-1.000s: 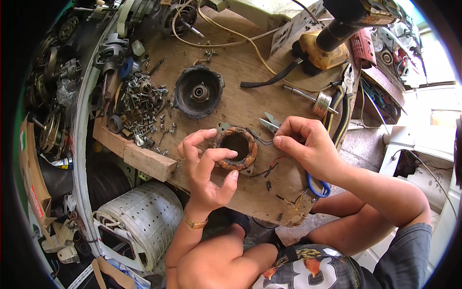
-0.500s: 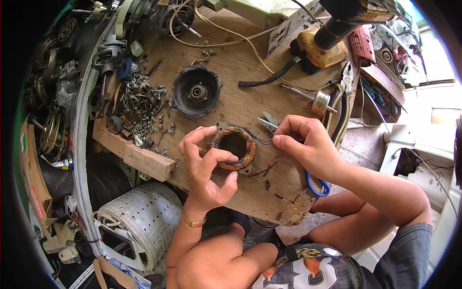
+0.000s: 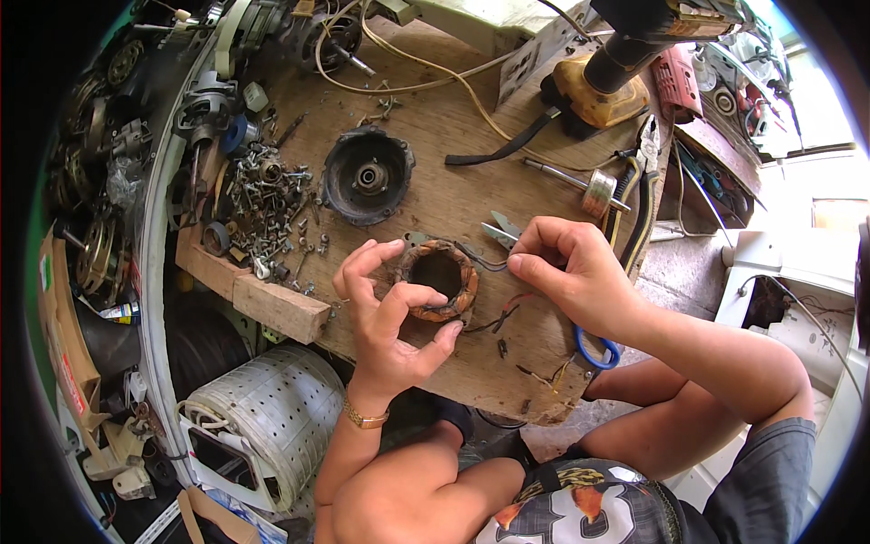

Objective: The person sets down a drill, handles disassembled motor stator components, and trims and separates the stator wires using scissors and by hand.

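A stator (image 3: 468, 288), a ring of brown taped windings, lies on the wooden bench in front of me. My left hand (image 3: 391, 317) curls around its left side, one finger dipping into the bore and the thumb at the lower rim. Dark wire leads (image 3: 492, 265) run from the ring's top to my right hand (image 3: 573, 272), whose thumb and forefinger pinch their end. Beneath that hand lie scissors, with blades (image 3: 500, 228) and a blue handle loop (image 3: 598, 350) showing; their middle is hidden. Red and black leads (image 3: 512, 308) rest beside the stator.
A black motor end cover (image 3: 368, 175) sits beyond the stator. Piled screws (image 3: 267, 199) and a wood block (image 3: 281, 306) are left. At right are a rotor on a shaft (image 3: 599, 194), pliers (image 3: 647, 172) and a cordless drill (image 3: 607, 82). A perforated drum (image 3: 272, 408) stands below left.
My left thumb has moved up against the stator's lower rim. The right hand keeps its pinch on the leads, and the view has shifted slightly.
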The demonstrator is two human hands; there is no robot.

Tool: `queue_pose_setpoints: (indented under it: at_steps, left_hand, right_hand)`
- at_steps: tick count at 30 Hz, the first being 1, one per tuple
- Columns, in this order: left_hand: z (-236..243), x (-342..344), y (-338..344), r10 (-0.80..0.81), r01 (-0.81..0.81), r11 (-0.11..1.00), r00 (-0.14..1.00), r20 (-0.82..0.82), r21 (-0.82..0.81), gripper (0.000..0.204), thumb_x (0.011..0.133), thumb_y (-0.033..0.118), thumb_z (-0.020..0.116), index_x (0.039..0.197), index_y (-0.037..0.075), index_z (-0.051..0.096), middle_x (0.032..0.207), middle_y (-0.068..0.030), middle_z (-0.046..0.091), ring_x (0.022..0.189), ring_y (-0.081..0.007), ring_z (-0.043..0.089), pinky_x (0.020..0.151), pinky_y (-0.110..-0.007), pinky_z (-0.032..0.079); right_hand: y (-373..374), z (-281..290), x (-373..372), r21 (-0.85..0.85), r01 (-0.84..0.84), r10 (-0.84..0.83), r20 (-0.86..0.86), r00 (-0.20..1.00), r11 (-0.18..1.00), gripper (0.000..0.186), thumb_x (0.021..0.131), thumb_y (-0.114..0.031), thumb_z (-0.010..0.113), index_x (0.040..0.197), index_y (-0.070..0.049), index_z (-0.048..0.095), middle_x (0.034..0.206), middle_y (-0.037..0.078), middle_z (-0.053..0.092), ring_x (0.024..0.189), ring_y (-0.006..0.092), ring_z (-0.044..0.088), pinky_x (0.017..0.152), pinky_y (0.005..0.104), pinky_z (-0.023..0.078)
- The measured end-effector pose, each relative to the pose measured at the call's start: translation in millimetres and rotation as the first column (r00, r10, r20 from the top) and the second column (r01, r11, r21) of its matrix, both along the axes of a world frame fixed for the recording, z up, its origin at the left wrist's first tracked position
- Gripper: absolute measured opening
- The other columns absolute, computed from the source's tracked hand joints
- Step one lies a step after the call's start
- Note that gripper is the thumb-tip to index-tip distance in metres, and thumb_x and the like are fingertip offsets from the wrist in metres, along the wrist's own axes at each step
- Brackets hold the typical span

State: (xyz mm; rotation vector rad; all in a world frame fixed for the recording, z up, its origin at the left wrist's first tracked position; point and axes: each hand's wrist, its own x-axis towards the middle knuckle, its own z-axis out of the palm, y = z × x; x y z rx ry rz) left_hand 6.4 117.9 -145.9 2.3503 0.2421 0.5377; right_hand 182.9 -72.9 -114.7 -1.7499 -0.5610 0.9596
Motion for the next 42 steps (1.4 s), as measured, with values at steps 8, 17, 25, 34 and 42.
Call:
queue_pose_setpoints:
  at_steps: [8,17,25,34,42]
  left_hand:
    - [2.0,1.2,-1.5,0.017,-0.016,1.0,1.0,-0.026,0.018,0.024,0.069,0.028,0.085,0.085,0.017,0.073,0.139,-0.017,0.055,0.134,-0.0417,0.043,0.112,-0.052,0.036]
    - [3.2,0.9,-1.8,0.019,-0.019,0.999,1.0,-0.019,0.026,0.023,0.069,0.029,0.085,0.084,0.016,0.073,0.138,-0.0167,0.056,0.134,-0.0413,0.043,0.113,-0.052,0.036]
    - [5.2,0.7,-4.1,0.023,-0.023,0.999,1.0,0.009,0.049,0.023,0.068,0.027,0.085,0.085,0.016,0.073,0.138,-0.0167,0.056,0.133,-0.0408,0.044,0.112,-0.051,0.037]
    - [1.8,-2.8,-10.0,0.054,-0.053,0.998,0.998,0.044,-0.023,0.026,0.07,0.024,0.085,0.09,0.017,0.072,0.141,-0.0147,0.053,0.135,-0.0403,0.042,0.113,-0.051,0.037]
    - [3.5,-4.0,-20.1,-0.047,-0.023,0.943,0.979,0.199,0.333,0.019,0.075,0.031,0.089,0.088,0.027,0.076,0.139,-0.0079,0.054,0.136,-0.0378,0.041,0.113,-0.047,0.035]
  right_hand:
    - [-0.4,1.6,1.0,-0.025,-0.009,0.011,0.057,0.998,1.0,0.016,0.098,-0.013,0.071,0.092,0.002,0.066,0.076,-0.005,0.059,0.072,0.0022,0.049,0.062,0.0233,0.042]
    - [-3.6,4.8,4.9,-0.015,-0.081,0.082,0.276,0.958,0.997,0.014,0.088,-0.006,0.074,0.099,0.001,0.069,0.071,0.002,0.061,0.062,0.0073,0.053,0.059,0.0256,0.045]
    - [-25.0,-8.1,2.7,0.024,-0.342,0.228,0.701,0.675,0.94,0.026,0.08,-0.009,0.077,0.105,-0.008,0.071,0.088,0.008,0.062,0.083,0.0296,0.057,0.076,0.042,0.048]
    - [-28.2,-3.1,-8.9,-0.039,-0.313,0.239,0.735,0.634,0.949,0.015,0.078,-0.01,0.079,0.093,-0.01,0.076,0.091,0.007,0.058,0.09,0.029,0.054,0.081,0.0423,0.046]
    - [-27.8,-4.8,-5.0,0.019,-0.265,0.18,0.688,0.703,0.964,0.009,0.083,-0.013,0.077,0.09,-0.008,0.074,0.088,0.009,0.059,0.088,0.032,0.057,0.08,0.0445,0.048]
